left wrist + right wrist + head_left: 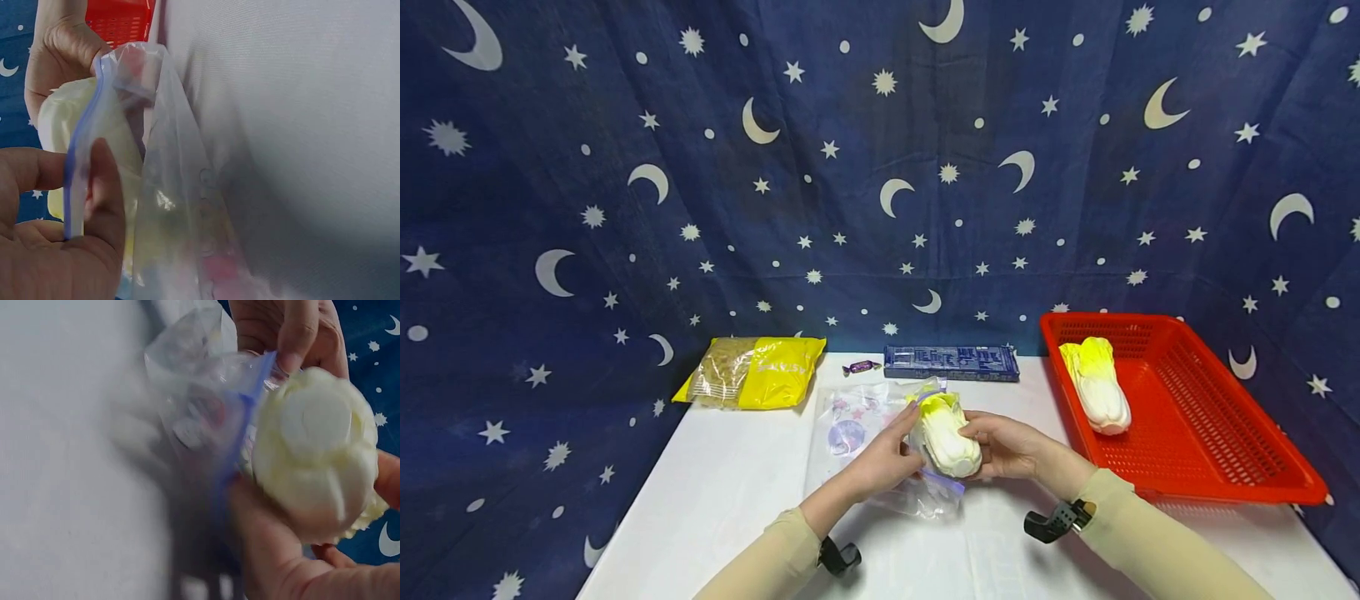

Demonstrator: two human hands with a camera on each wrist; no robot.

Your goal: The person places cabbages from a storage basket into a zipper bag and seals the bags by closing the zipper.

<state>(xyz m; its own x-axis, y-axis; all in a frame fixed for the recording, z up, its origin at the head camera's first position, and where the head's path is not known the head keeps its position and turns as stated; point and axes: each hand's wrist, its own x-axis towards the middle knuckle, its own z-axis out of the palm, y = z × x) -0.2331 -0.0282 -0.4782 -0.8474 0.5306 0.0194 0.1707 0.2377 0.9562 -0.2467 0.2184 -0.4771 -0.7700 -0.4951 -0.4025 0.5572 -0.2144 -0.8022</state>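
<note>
My right hand [1011, 446] grips a napa cabbage [951, 437] with a white base and yellow leafy top, its fingers around the base end. A clear zip bag [850, 433] with a purple zip edge and printed pictures lies under and left of the cabbage. My left hand [883, 458] pinches the bag's zip edge [76, 144] between thumb and fingers. In the right wrist view the round cut base of the cabbage faces the camera, right at the bag's mouth. Part of the cabbage shows through the film in the left wrist view.
A red basket [1210, 487] at the right holds a second napa cabbage [1101, 392]. Along the back lie a yellow food packet [782, 371], a small purple wrapped candy [861, 367] and a flat dark blue package [951, 363]. A starry curtain [850, 167] hangs behind the white table.
</note>
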